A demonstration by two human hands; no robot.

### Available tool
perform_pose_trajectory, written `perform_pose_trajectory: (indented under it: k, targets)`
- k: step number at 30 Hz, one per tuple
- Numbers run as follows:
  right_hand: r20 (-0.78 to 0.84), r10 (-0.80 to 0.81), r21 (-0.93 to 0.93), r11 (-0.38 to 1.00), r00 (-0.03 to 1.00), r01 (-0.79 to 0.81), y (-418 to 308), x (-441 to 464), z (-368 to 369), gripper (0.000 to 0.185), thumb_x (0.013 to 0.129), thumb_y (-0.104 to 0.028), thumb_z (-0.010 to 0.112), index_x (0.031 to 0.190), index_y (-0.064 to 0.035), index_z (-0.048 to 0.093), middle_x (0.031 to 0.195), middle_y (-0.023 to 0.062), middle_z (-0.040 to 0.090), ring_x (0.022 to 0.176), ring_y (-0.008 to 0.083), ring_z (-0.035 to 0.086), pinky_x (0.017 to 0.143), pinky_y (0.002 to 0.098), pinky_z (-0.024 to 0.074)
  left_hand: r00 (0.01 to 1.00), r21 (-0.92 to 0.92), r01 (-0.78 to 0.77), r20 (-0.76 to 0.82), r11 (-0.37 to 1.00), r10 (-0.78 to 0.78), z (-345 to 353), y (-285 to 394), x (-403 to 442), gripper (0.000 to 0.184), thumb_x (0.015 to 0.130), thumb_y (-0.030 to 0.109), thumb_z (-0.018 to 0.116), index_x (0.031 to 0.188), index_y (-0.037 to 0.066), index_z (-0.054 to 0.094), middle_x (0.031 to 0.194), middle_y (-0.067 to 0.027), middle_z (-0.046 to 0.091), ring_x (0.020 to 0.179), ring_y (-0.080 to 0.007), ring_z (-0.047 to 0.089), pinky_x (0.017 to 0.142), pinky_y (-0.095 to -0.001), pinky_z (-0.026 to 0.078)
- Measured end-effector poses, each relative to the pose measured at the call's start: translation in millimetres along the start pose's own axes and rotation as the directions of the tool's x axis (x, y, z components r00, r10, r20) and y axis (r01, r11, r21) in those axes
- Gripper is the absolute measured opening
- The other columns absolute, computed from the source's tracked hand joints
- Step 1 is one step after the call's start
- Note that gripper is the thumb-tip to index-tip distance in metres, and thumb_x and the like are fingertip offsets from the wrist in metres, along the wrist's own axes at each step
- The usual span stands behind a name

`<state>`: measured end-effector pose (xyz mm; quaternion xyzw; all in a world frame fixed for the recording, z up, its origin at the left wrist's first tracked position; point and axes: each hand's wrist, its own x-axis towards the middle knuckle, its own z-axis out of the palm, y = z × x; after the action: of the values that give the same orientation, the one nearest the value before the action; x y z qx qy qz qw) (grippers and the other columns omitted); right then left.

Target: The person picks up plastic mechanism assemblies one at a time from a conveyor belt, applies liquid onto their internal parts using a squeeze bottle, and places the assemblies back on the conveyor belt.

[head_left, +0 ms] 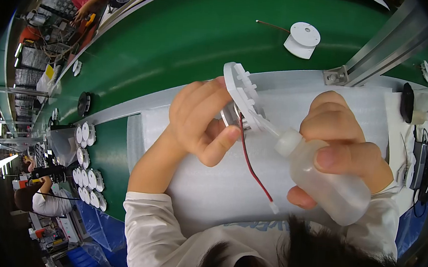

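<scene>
Head view — bottle (335, 191), white part (245, 101), both held

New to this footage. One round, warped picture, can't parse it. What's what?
No machine here: these are a person's own bare hands, seen by a head-worn camera looking forward and down. The wide view bends straight edges.

The left hand holds a white plastic part with a red-and-black wire hanging from it. The right hand grips a translucent squeeze bottle, its nozzle pointed at that part. Below them lies a pale sheet.

Beyond, a green surface carries a white wired housing.
</scene>
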<state>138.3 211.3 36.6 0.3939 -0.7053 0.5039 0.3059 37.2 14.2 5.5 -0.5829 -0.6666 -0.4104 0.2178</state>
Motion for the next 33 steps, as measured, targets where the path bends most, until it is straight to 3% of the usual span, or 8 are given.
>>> perform_pose_trajectory:
  k: [3,5,6,12,14,24,27,33]
  targets:
    - [0.01,0.017,-0.004,1.0,1.0,-0.017,0.7,-2.8,2.3,0.053,0.067,-0.028,0.07,0.106,-0.0111,0.039,0.079,0.0098,0.048,0.057,0.0177,0.041,0.054,0.0325,0.0303,0.996,0.082,-0.087,0.032,0.993,0.084,-3.8,5.0,1.9,0.032,0.065,0.017,0.053,0.09,-0.004,0.053,0.087,-0.0242,0.055,0.063,-0.0278,0.052,0.044,-0.0305,0.039]
    - [0.021,0.053,0.004,0.999,0.998,-0.053,-1.6,-3.4,1.5,0.054,0.065,-0.027,0.071,0.106,-0.0123,0.039,0.082,0.0108,0.049,0.059,0.0188,0.041,0.055,0.0335,0.0308,0.951,0.175,-0.308,0.06,0.935,0.302,-4.6,3.7,3.6,0.032,0.069,0.014,0.053,0.098,0.004,0.049,0.09,-0.0254,0.053,0.067,-0.0291,0.052,0.043,-0.0295,0.037]
    - [0.022,0.054,0.008,0.998,0.998,-0.055,-1.9,-3.9,1.4,0.054,0.065,-0.027,0.071,0.106,-0.0123,0.039,0.082,0.0108,0.049,0.059,0.0188,0.041,0.055,0.0335,0.0308,0.953,0.176,-0.304,0.061,0.936,0.298,-4.8,4.0,2.8,0.032,0.069,0.014,0.053,0.098,0.004,0.049,0.09,-0.0254,0.053,0.067,-0.0291,0.052,0.043,-0.0295,0.037]
    - [-0.012,0.047,-0.09,0.995,0.999,-0.048,-3.4,-5.4,6.3,0.053,0.064,-0.023,0.071,0.105,-0.0135,0.041,0.083,0.0105,0.048,0.061,0.0201,0.041,0.056,0.0341,0.0311,0.983,0.139,-0.171,0.087,0.975,0.16,-3.9,7.4,3.8,0.029,0.068,0.011,0.054,0.095,0.004,0.049,0.089,-0.0244,0.053,0.066,-0.0283,0.053,0.044,-0.0302,0.036]
    - [-0.205,-0.105,-0.138,0.987,0.973,0.077,3.8,-4.3,12.9,0.04,0.051,-0.017,0.07,0.087,-0.0096,0.054,0.074,0.0074,0.052,0.049,0.0158,0.043,0.043,0.0272,0.0269,0.99,0.122,-0.12,0.095,0.985,0.109,-2.6,10.0,2.1,0.029,0.067,0.011,0.055,0.094,0.003,0.049,0.089,-0.024,0.054,0.066,-0.028,0.053,0.045,-0.0304,0.035]
    - [-0.134,-0.112,-0.168,0.982,0.985,0.089,4.6,-6.6,7.2,0.043,0.048,-0.017,0.069,0.088,-0.01,0.053,0.073,0.0074,0.052,0.047,0.0145,0.042,0.043,0.0267,0.0256,0.988,0.102,0.061,0.134,0.993,-0.074,-8.5,12.5,8.1,0.026,0.066,0.007,0.057,0.09,0.002,0.05,0.089,-0.0224,0.055,0.064,-0.0267,0.053,0.047,-0.0315,0.033]
    - [-0.138,-0.113,-0.177,0.98,0.984,0.088,3.7,-9.0,7.7,0.043,0.048,-0.018,0.069,0.088,-0.0108,0.053,0.073,0.007,0.051,0.05,0.0154,0.043,0.046,0.0275,0.0274,0.984,0.026,0.167,0.056,0.986,-0.168,-6.8,18.1,16.2,0.02,0.067,0.009,0.058,0.083,-0.001,0.052,0.09,-0.0222,0.055,0.06,-0.0266,0.054,0.046,-0.0304,0.034]
    - [-0.156,-0.099,-0.16,0.984,0.983,0.074,-0.1,-7.6,7.4,0.043,0.05,-0.019,0.07,0.089,-0.012,0.052,0.073,0.0066,0.05,0.053,0.0162,0.044,0.049,0.028,0.0293,0.999,0.116,-0.012,-0.034,0.993,0.017,2.5,14.4,12.8,0.063,0.063,0.016,0.069,0.112,0.003,0.033,0.095,-0.0206,0.052,0.077,-0.0285,0.055,0.06,-0.0372,0.045]
